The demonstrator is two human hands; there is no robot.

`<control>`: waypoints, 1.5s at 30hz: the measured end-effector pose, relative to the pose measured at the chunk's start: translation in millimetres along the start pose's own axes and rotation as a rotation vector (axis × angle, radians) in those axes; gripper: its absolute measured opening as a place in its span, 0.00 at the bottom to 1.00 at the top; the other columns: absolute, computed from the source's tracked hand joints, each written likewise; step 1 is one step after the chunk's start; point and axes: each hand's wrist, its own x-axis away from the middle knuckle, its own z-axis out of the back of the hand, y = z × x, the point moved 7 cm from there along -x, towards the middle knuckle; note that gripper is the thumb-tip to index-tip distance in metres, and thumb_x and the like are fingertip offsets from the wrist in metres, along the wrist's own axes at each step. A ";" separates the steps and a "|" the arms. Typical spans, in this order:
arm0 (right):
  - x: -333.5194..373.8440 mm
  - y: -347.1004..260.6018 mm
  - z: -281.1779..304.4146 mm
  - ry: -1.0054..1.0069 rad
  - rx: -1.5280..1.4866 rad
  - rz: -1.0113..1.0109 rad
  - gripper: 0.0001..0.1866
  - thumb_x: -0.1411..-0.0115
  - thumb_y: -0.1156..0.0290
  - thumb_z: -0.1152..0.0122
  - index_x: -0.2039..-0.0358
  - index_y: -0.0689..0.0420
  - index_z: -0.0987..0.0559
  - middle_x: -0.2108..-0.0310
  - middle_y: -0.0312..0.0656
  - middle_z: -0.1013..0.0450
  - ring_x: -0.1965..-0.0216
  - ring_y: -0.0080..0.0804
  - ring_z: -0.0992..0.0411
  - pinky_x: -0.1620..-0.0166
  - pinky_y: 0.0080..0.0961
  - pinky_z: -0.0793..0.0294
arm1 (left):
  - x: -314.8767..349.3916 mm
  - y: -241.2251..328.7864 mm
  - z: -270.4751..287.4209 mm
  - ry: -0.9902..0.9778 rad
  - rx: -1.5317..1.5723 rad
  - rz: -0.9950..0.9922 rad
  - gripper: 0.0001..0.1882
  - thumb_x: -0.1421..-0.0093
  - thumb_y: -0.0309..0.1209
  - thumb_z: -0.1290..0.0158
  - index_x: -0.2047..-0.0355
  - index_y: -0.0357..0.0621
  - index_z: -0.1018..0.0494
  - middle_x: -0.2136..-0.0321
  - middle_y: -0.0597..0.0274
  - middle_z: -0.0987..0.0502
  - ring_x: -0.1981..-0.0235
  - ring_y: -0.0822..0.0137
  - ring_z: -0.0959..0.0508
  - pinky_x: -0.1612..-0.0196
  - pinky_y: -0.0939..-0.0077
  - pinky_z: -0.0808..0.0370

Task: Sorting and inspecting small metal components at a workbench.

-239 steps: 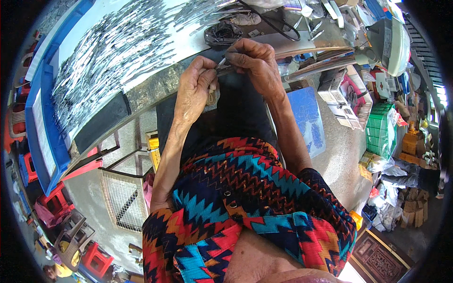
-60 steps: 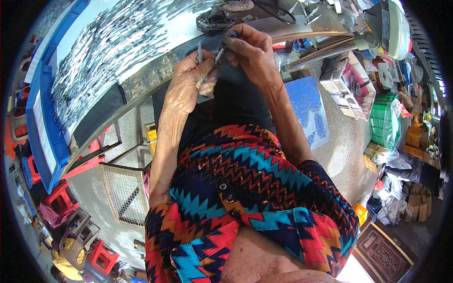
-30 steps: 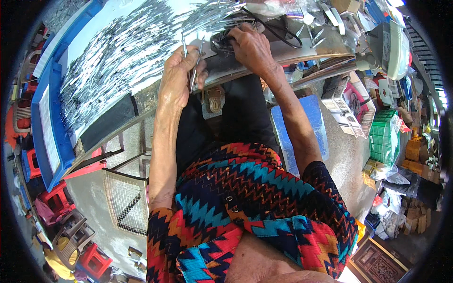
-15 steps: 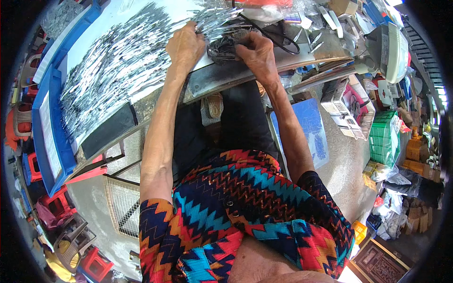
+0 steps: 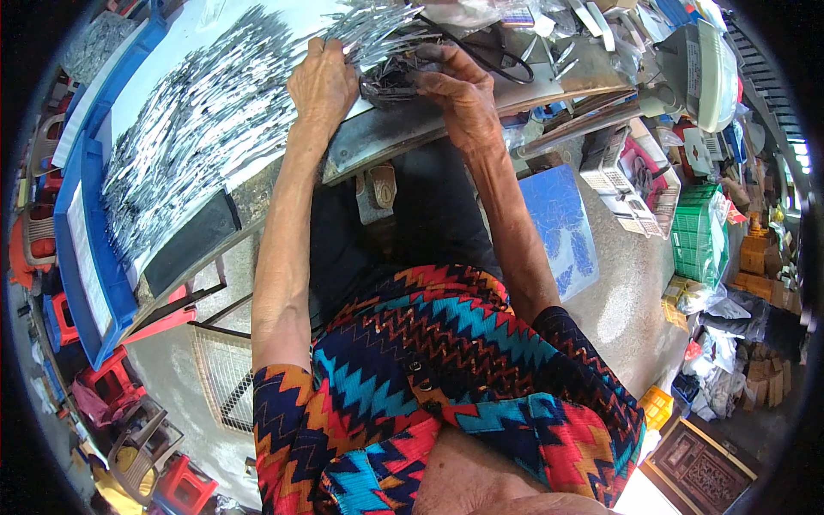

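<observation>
Metal strips (image 5: 223, 129), loads of them, thin silvery slivers spread in a long drift over the white sheet (image 5: 184, 30) that covers most of the workbench (image 5: 386, 137). The left hand (image 5: 322, 81) lies flat, palm down, on the end of the heap nearest the bench's front edge, fingers pressed together over the strips and not really pinching any single one. The right hand (image 5: 455, 86) is just beside it, fingers curled round a small dark device (image 5: 390, 81) with a black cable (image 5: 489, 51) running off toward the back of the bench; whether it's properly clamped on it or only steadying it, I can't tell from this angle.

Handling guess: each strip looks very light and stiff for its size, but thin enough to bend if you lean on it. Bare metal, so probably slick, and the tips look pointy. I'd pick one up by pinching it at mid-length across the flat faces, staying off the ends.

Direction: most lie roughly parallel, long axes running from the front edge toward the back, fanning out a bit near the left hand. The drift itself stretches along the bench toward its far left corner, next to the blue trays (image 5: 86, 257).
</observation>
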 end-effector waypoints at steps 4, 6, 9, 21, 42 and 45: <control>4.3 2.0 2.1 -0.001 -0.012 -0.045 0.13 0.56 0.82 0.46 0.67 0.61 0.24 0.73 0.38 0.27 0.75 0.21 0.31 0.69 0.16 0.32 | 8.0 2.3 8.2 0.086 0.061 -0.027 0.12 0.56 0.27 0.50 0.69 0.35 0.29 0.72 0.49 0.28 0.75 0.50 0.25 0.73 0.61 0.29; 6.2 1.5 -0.7 -0.018 0.004 -0.072 0.12 0.55 0.81 0.48 0.67 0.61 0.24 0.74 0.38 0.27 0.76 0.21 0.32 0.69 0.16 0.32 | 11.7 -5.2 17.4 0.141 0.222 0.088 0.12 0.56 0.28 0.48 0.70 0.35 0.29 0.79 0.53 0.28 0.79 0.56 0.26 0.76 0.66 0.30; 8.3 1.4 -3.5 -0.040 0.038 -0.060 0.12 0.55 0.80 0.48 0.66 0.62 0.24 0.74 0.38 0.27 0.77 0.21 0.32 0.70 0.16 0.32 | 27.2 -11.0 24.4 0.048 0.601 0.254 0.09 0.56 0.26 0.46 0.73 0.37 0.30 0.85 0.60 0.29 0.82 0.67 0.28 0.78 0.76 0.33; 27.9 -2.3 -32.9 -0.221 0.105 -0.058 0.07 0.48 0.75 0.47 0.68 0.61 0.26 0.74 0.37 0.28 0.76 0.20 0.31 0.72 0.16 0.33 | 106.9 24.5 26.4 -0.245 1.575 0.473 0.11 0.49 0.20 0.50 0.64 0.37 0.32 0.78 0.61 0.25 0.87 0.84 0.39 0.86 0.90 0.49; 31.1 7.0 -46.1 -0.311 -0.151 -0.120 0.05 0.47 0.76 0.47 0.69 0.61 0.27 0.74 0.33 0.31 0.76 0.18 0.36 0.72 0.15 0.34 | 120.4 23.0 28.0 -0.297 1.535 0.416 0.08 0.46 0.24 0.52 0.65 0.36 0.32 0.80 0.64 0.28 0.81 0.78 0.30 0.79 0.86 0.35; 31.1 12.3 -43.8 -0.310 -0.176 -0.153 0.05 0.47 0.76 0.47 0.69 0.62 0.27 0.74 0.33 0.31 0.77 0.18 0.36 0.72 0.15 0.34 | 120.9 23.8 28.9 -0.317 1.574 0.435 0.08 0.46 0.23 0.52 0.65 0.35 0.32 0.80 0.64 0.28 0.81 0.77 0.30 0.79 0.85 0.34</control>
